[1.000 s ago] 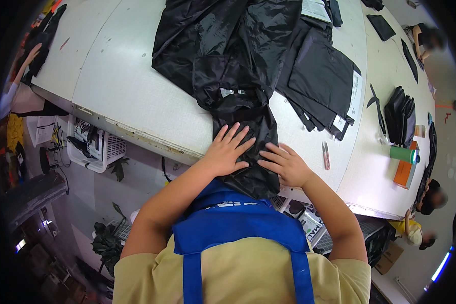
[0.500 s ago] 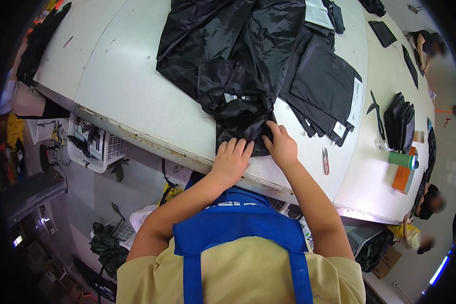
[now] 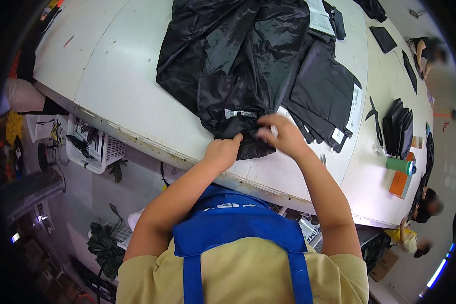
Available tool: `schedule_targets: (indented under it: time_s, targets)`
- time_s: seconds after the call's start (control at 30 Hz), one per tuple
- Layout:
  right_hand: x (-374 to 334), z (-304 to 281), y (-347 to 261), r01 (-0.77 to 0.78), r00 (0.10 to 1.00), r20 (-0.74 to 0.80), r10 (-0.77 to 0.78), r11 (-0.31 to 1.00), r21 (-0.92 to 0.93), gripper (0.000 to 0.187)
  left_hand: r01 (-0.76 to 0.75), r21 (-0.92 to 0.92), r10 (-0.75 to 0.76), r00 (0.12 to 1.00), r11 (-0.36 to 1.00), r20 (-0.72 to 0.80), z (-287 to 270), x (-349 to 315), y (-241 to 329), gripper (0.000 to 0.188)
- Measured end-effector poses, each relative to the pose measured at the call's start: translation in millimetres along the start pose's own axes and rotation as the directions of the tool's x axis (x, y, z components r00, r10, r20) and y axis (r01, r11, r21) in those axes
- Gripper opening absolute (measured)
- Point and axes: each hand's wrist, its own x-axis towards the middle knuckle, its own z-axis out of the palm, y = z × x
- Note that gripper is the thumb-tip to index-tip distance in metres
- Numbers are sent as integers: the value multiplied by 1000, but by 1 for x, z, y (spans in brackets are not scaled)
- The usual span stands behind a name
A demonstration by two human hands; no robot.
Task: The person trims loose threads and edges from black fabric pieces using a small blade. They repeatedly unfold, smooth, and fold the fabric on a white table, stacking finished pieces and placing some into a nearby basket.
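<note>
A large sheet of shiny black fabric (image 3: 228, 45) lies spread before me, bunched at its near end into a small pouch-like section (image 3: 256, 147). A white label (image 3: 238, 113) shows in the folds there. My left hand (image 3: 223, 153) grips the pouch's near left edge, its fingers partly hidden in the fabric. Just right of the pouch, my right hand (image 3: 286, 136) is raised with bent fingers, smeared by motion; whether it pinches any fabric is unclear. Flat black fabric pieces (image 3: 321, 88) with white labels are stacked to the right. Small thread snips (image 3: 323, 159) lie partly behind my right forearm.
The table's front edge (image 3: 187, 163) runs below my hands. Farther right stand upright black folded pieces (image 3: 397, 129), a green cylinder (image 3: 399, 165) and an orange box (image 3: 400, 185). A white basket (image 3: 99, 152) sits below at left. Other people work at the far right.
My right hand has lifted off the pouch and moved up and slightly right. My left hand has gone from lying flat to gripping the fabric. The pouch's near edge is more bunched.
</note>
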Motion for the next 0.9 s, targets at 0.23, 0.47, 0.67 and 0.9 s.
schedule_targets:
  time_s: [0.23,0.47,0.67,0.9]
  targets:
    - [36,1,37,-407,910,-89,405,913,-9,33,47,30,-49,997,998,55,-1,11,0,37]
    - [-6,-10,54,-580,728,-431,533,814,28,30,-40,-23,37,990,999,-137,13,10,-8,24]
    - [-30,15,-19,445,896,96,-434,872,-207,37,-21,-97,19,1000,995,-23,8,21,-16,23]
    - [-22,31,25,105,975,202,-93,993,-49,30,-111,-72,90,964,991,-250,-21,3,3,16]
